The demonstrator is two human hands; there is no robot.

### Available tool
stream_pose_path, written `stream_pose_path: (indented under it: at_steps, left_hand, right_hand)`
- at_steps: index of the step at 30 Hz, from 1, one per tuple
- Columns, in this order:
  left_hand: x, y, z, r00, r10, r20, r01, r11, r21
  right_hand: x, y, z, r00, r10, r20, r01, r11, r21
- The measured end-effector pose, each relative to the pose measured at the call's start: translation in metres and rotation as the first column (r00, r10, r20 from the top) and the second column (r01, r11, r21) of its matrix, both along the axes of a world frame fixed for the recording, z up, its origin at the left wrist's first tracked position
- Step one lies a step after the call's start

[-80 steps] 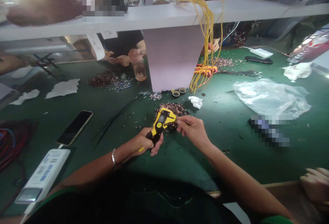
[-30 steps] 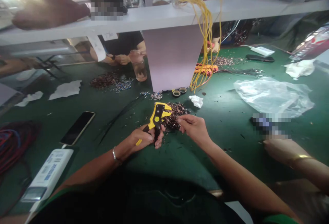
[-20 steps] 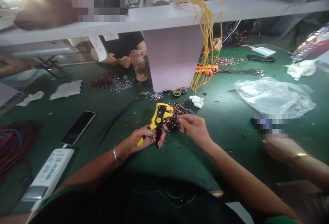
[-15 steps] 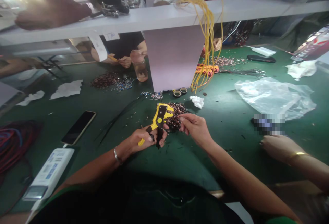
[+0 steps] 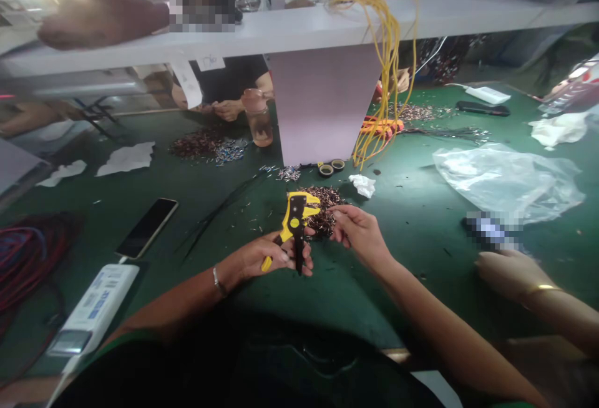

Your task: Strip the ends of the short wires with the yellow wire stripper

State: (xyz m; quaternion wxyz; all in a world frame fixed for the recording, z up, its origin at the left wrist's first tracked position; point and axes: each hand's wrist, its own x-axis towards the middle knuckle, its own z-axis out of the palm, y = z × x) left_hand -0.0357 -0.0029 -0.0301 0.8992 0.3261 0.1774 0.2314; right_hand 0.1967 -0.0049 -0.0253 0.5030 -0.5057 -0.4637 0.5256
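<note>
My left hand (image 5: 276, 255) is wrapped around the handles of a yellow and black wire stripper (image 5: 296, 218), whose jaws point up and to the right. Close to those jaws, my right hand (image 5: 358, 230) pinches a thin wire between thumb and forefinger; most of it is hidden or too small to make out. Beneath and behind the tool lies a heap of short dark wire pieces (image 5: 322, 199) with coppery ends. A few loose dark wires (image 5: 210, 218) stretch across the green table (image 5: 224, 308) left of the tool.
Left stand a phone (image 5: 147, 227), a white power strip (image 5: 96, 308) and coiled red cable (image 5: 32, 258). Black tape rolls (image 5: 331, 168), crumpled tissue (image 5: 362, 185) and hanging yellow wires (image 5: 388, 65) are ahead. Right, a clear plastic bag (image 5: 510, 177) lies near a co-worker's hand (image 5: 503, 271). A bottle (image 5: 259, 118) stands across.
The view has shifted slightly. My left fingers look a little looser around the stripper's handles. My right hand stays near the jaws. The yellow item in the opposite co-worker's hands no longer shows.
</note>
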Motion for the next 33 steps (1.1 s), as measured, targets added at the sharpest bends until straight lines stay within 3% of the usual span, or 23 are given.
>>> stream_pose_path:
  at_steps: [9,14,26,33]
  left_hand:
    - [-0.002,0.004,-0.001,0.998,-0.048,-0.047,0.051,0.996,0.069]
    - [-0.001,0.003,0.0,0.999,-0.018,-0.035,0.022,0.993,0.117]
    - [-0.002,0.005,-0.006,0.999,0.026,0.041,-0.028,0.998,0.055]
    - [-0.004,0.008,0.001,0.995,0.101,0.01,-0.101,0.992,0.076]
  right_hand:
    - [0.0,0.0,-0.003,0.985,0.079,-0.154,-0.071,0.996,0.057]
    - [-0.001,-0.002,-0.001,0.988,0.072,-0.139,-0.061,0.995,0.079]
    - [-0.005,-0.009,0.009,1.0,-0.009,-0.02,0.01,0.998,0.056]
    - [-0.011,-0.014,0.005,0.999,0.043,0.004,-0.043,0.997,0.059]
